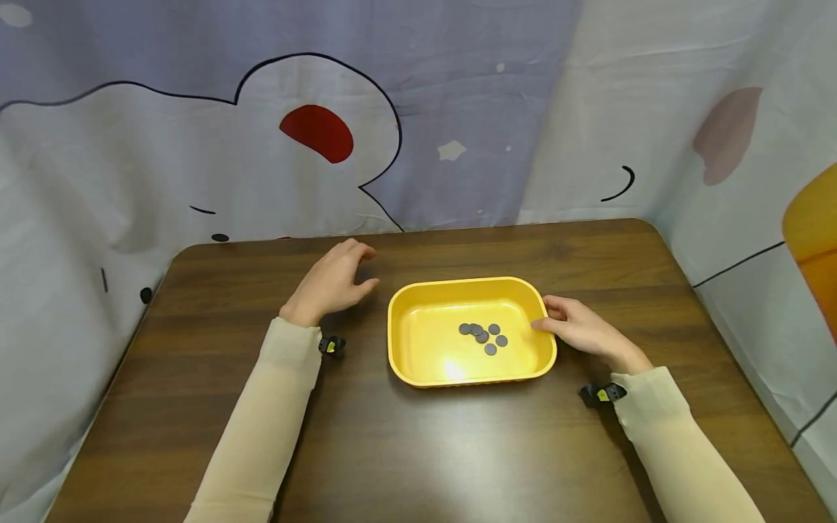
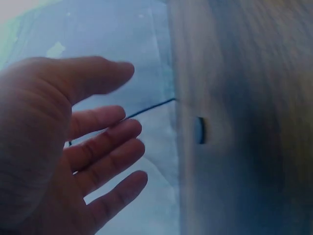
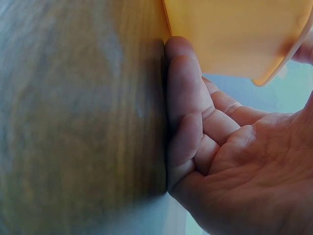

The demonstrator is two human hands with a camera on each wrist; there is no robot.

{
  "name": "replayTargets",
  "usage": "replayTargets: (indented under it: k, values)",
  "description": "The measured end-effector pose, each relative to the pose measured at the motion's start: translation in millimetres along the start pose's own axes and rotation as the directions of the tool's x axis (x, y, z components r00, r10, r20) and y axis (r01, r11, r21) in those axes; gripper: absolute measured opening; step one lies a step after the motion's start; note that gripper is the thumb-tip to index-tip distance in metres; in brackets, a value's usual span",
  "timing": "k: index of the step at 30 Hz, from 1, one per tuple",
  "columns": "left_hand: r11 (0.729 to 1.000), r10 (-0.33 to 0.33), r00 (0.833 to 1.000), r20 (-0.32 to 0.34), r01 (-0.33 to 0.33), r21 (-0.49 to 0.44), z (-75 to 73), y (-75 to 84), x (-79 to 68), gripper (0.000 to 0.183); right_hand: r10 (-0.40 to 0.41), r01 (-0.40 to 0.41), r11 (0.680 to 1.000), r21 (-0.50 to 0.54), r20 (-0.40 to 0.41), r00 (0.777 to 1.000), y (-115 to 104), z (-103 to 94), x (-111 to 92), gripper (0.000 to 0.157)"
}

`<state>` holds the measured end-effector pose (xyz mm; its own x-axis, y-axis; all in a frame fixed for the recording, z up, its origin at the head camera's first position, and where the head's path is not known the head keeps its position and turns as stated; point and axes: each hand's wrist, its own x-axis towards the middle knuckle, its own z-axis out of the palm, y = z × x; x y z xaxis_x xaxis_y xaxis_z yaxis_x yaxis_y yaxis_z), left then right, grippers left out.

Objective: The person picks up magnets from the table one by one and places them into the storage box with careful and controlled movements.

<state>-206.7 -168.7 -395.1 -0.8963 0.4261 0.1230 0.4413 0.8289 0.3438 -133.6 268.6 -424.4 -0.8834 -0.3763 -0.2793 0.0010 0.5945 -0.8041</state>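
Observation:
A yellow plastic tray (image 1: 418, 294) lies on the wooden table, with several small dark grey discs (image 1: 490, 349) grouped on its floor. The right hand (image 1: 575, 324) grips the tray's right end, its thumb over the rim and its fingers against the outer wall. In the right wrist view, curled fingers (image 3: 185, 88) rest on the tabletop beside the tray wall. To the left of the tray, the left hand (image 1: 336, 280) hovers over the table, fingers relaxed and thumb apart, holding nothing. A small dark disc (image 2: 201, 130) appears on the tabletop in the left wrist view.
The brown wooden table (image 1: 418, 450) has rounded far corners. A patterned curtain (image 1: 458, 109) hangs behind it and along both sides. Dark wrist devices (image 1: 332, 346) sit at both cuffs. An orange-yellow shape (image 1: 817, 232) shows at the right edge.

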Motion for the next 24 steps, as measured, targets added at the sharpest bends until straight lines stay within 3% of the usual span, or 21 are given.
replayTargets:
  k: [14, 24]
  values:
    - [0.993, -0.113, 0.992, 0.063, 0.111, 0.036, 16.9, -21.8, -5.3, 0.051, 0.009, -0.009, 1.000, -0.011, -0.005, 1.000, -1, 2.8, 1, 0.047]
    - [0.993, -0.097, 0.994, 0.060, 0.093, 0.066, 25.9, -27.0, -3.8, 0.038, 0.015, -0.015, 0.999, -0.029, -0.005, 1.000, -3, 2.1, 3, 0.051]
